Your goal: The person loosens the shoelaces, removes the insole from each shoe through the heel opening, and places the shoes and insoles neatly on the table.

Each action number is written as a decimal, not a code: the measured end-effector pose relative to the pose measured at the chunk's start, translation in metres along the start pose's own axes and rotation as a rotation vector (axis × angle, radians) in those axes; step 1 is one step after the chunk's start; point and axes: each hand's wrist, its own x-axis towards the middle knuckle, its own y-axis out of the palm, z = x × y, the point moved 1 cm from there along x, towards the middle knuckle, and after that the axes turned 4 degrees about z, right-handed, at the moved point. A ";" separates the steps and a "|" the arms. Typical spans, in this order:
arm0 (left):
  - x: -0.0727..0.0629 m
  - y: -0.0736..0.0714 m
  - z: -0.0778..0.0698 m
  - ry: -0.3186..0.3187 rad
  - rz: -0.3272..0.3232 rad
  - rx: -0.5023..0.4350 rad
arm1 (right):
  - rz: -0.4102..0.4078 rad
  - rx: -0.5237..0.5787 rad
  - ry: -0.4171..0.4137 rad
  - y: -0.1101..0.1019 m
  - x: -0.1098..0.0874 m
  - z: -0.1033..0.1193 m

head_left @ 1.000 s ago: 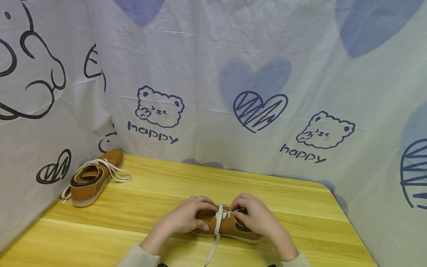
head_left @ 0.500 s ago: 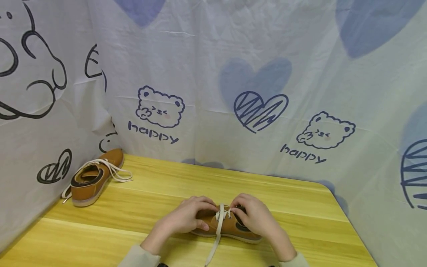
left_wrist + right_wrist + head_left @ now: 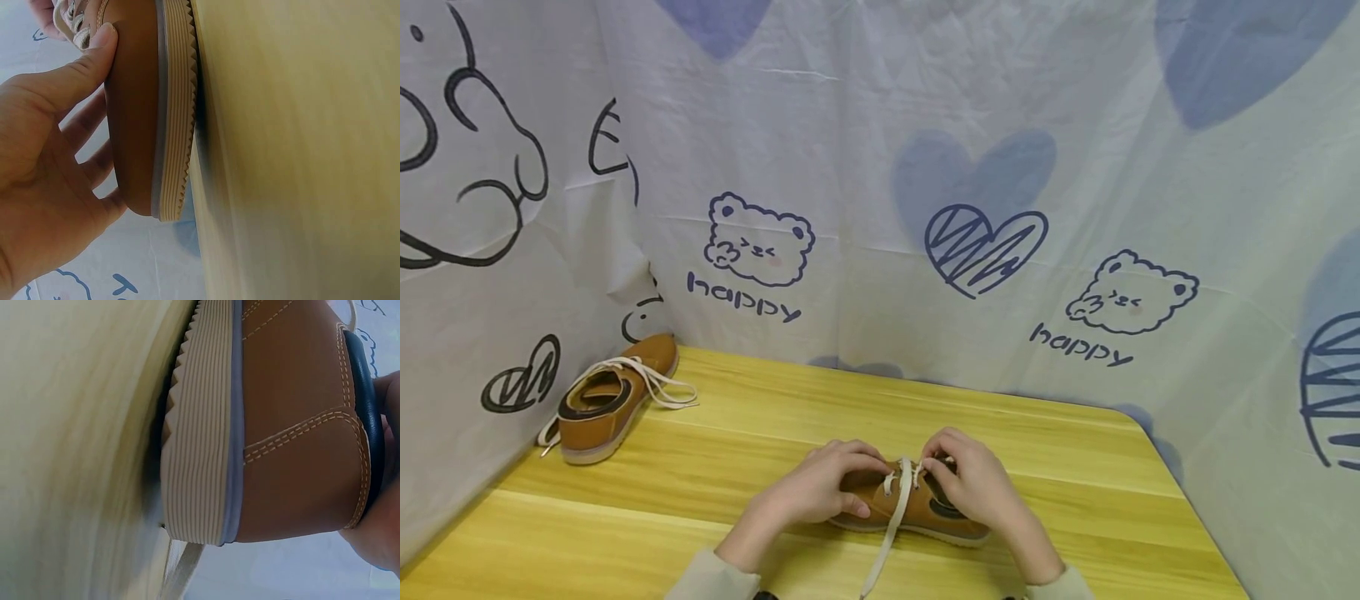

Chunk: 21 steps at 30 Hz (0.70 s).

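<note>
A brown lace-up shoe (image 3: 917,518) rests sole-down on the table, toe to the left in the head view. My left hand (image 3: 820,485) grips its front part, thumb on the near side and fingers over the far side; the left wrist view shows the thumb (image 3: 94,59) against the brown upper (image 3: 134,119). At the eyelets my right hand (image 3: 976,483) pinches the pale shoelace, fingertips close to the tongue. One long end of the shoelace (image 3: 891,537) hangs over the near side onto the table. The right wrist view shows the heel (image 3: 300,481); the right fingertips are hidden there.
A matching brown shoe (image 3: 597,435) with loose pale laces stands at the table's left back corner, by the curtain. Printed white cloth (image 3: 865,317) hangs behind and along both sides of the yellow wooden table (image 3: 760,400).
The right hand has moved slightly right and up with the lace. The lace strand across the shoe has slid right, toward the ankle opening. The left hand stays in place.
</note>
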 end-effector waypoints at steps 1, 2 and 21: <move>0.000 0.000 0.000 0.000 0.000 0.000 | -0.004 0.013 0.022 0.000 0.000 0.001; 0.000 0.000 0.000 0.000 -0.001 0.000 | -0.011 0.024 0.046 0.000 0.001 0.001; 0.000 0.000 0.000 0.001 0.000 0.004 | -0.028 0.103 0.051 -0.006 0.001 0.004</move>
